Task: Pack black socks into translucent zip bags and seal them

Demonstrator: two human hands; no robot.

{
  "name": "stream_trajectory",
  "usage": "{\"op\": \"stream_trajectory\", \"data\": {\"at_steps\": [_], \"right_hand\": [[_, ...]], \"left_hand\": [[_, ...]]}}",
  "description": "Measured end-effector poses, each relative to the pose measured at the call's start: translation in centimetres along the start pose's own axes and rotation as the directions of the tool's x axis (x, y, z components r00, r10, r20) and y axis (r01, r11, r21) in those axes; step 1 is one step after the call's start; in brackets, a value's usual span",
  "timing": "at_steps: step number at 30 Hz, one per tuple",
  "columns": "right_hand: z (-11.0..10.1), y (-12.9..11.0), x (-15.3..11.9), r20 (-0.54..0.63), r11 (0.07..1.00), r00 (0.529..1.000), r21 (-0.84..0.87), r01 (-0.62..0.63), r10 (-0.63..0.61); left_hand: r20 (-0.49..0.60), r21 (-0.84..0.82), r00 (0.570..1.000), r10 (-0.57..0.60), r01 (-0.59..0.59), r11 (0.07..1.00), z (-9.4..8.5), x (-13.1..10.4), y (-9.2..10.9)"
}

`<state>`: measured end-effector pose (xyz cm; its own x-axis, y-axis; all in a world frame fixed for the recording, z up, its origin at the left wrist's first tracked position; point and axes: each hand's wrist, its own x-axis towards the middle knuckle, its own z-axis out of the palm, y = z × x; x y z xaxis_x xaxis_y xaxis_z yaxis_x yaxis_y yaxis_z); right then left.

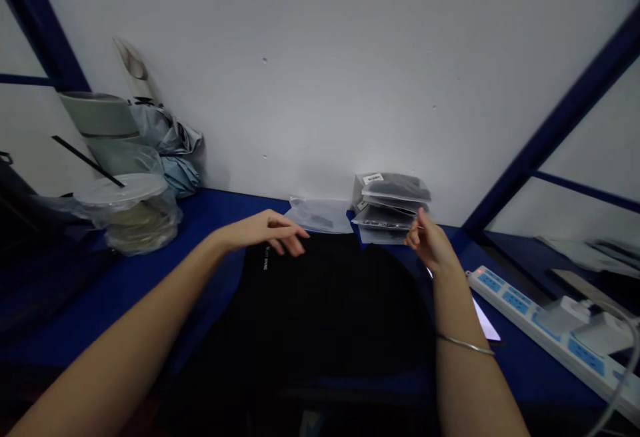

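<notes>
Head view: 1 blk garment (330,297), laid out on bench (113,304), prob. flat for two-hand reach. L hand (280,230): fingers loosely apart over far-left edge, nil gripped. R hand (433,245): fingers curled near stacked pkts (393,207); can't tell if pinching.

The garment (330,304) is matt black cloth. The packets (393,204) are translucent plastic, and the bracelet (465,344) is shiny metal.

Has black cloth garment (330,290) on flat blue tabletop (220,214), before stacked clear plastic packets (390,216). Has round clear plastic tub (133,207) left, long white plastic power strip (525,317) right.
</notes>
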<state>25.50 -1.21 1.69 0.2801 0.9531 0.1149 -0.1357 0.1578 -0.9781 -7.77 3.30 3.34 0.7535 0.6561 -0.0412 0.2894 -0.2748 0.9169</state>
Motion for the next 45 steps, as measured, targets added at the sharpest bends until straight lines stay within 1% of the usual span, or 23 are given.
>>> {"op": "stream_trajectory", "data": {"at_steps": [1,2,3,4,6,8,13,16,18,20,23,26,28,29,31,33,35,36,38,39,40,42,45], "right_hand": [[0.1,0.3,0.3,-0.068,0.999,0.997,0.007,-0.031,0.032],[0.2,0.7,0.6,-0.136,0.998,0.989,0.01,-0.058,0.059],[0.3,1.0,0.8,-0.197,0.997,0.977,0.012,-0.078,0.078],[0.3,1.2,1.0,-0.245,0.996,0.966,0.013,-0.087,0.088],[0.6,1.5,1.1,-0.298,0.996,0.951,0.015,-0.084,0.085],[1.0,1.6,0.9,-0.318,0.997,0.945,0.019,-0.075,0.077],[4.1,1.4,0.8,-0.336,0.996,0.937,0.043,-0.081,0.09],[6.7,0.6,1.9,-0.362,0.986,0.917,0.088,-0.142,0.164],[8.1,-0.2,3.1,-0.415,0.968,0.877,0.167,-0.189,0.243],[8.9,-1.0,4.4,-0.473,0.962,0.843,0.213,-0.173,0.257],[9.4,-1.9,5.5,-0.528,0.973,0.825,0.203,-0.109,0.203],[10.1,-2.1,4.9,-0.559,0.987,0.827,0.152,0.043,0.05],[11.0,-1.5,3.3,-0.536,0.982,0.838,0.083,0.172,-0.102],[11.5,-0.9,2.2,-0.49,0.962,0.838,-0.008,0.273,-0.242],[12.8,0.7,-0.2,-0.4,0.904,0.81,-0.199,0.379,-0.428],[13.7,2.6,-2.5,-0.31,0.825,0.778,-0.362,0.434,-0.546],[14.2,4.3,-4.2,-0.228,0.77,0.78,-0.463,0.439,-0.582],[14.3,5.0,-4.8,-0.2,0.764,0.794,-0.48,0.431,-0.574],[14.0,5.9,-5.3,-0.163,0.746,0.808,-0.519,0.418,-0.566],[13.8,6.2,-5.4,-0.147,0.72,0.799,-0.55,0.423,-0.583],[13.6,6.4,-5.4,-0.132,0.678,0.776,-0.589,0.44,-0.617],[13.3,6.7,-5.4,-0.076,0.559,0.697,-0.661,0.5,-0.713],[13.2,7.1,-5.7,0.111,0.35,0.59,-0.712,0.609,-0.8]], "left_hand": [[-0.104,0.095,0.992,0.077,-0.067,0.993,1.1,0.9,-0.4],[-0.167,0.183,0.974,0.155,-0.124,0.975,2.3,1.8,-0.9],[-0.165,0.268,0.963,0.215,-0.167,0.949,3.3,2.4,-1.5],[-0.117,0.359,0.96,0.256,-0.199,0.912,4.3,2.9,-2.1],[-0.005,0.522,0.973,0.232,-0.195,0.83,5.7,3.4,-3.3],[0.037,0.611,0.974,0.225,-0.2,0.766,6.5,3.6,-4.1],[0.086,0.674,0.966,0.244,-0.237,0.699,7.1,3.9,-4.5],[0.101,0.712,0.963,0.249,-0.244,0.659,7.5,4.4,-4.2],[0.102,0.741,0.964,0.244,-0.238,0.628,7.7,4.6,-4.2],[0.1,0.762,0.965,0.241,-0.23,0.606,7.8,4.6,-4.2],[0.099,0.769,0.965,0.243,-0.229,0.597,7.8,4.4,-4.1],[0.039,0.751,0.954,0.296,-0.223,0.621,7.8,4.4,-4.0],[-0.103,0.736,0.915,0.389,-0.193,0.648,7.8,4.5,-4.0],[-0.186,0.724,0.881,0.435,-0.176,0.667,7.9,4.6,-4.0],[-0.331,0.674,0.811,0.483,-0.154,0.722,7.9,4.7,-4.0],[-0.459,0.583,0.758,0.464,-0.137,0.801,8.0,4.6,-4.2],[-0.57,0.482,0.714,0.406,-0.11,0.869,7.9,4.4,-4.3],[-0.605,0.449,0.695,0.389,-0.106,0.887,7.9,4.3,-4.4],[-0.619,0.437,0.672,0.407,-0.136,0.889,7.8,4.2,-4.6],[-0.611,0.449,0.662,0.434,-0.162,0.879,7.8,4.2,-4.7],[-0.606,0.466,0.648,0.461,-0.18,0.866,7.7,4.2,-4.7],[-0.611,0.504,0.618,0.495,-0.18,0.845,7.7,4.2,-4.9],[-0.606,0.556,0.594,0.529,-0.158,0.816,7.7,4.1,-5.1]]}}
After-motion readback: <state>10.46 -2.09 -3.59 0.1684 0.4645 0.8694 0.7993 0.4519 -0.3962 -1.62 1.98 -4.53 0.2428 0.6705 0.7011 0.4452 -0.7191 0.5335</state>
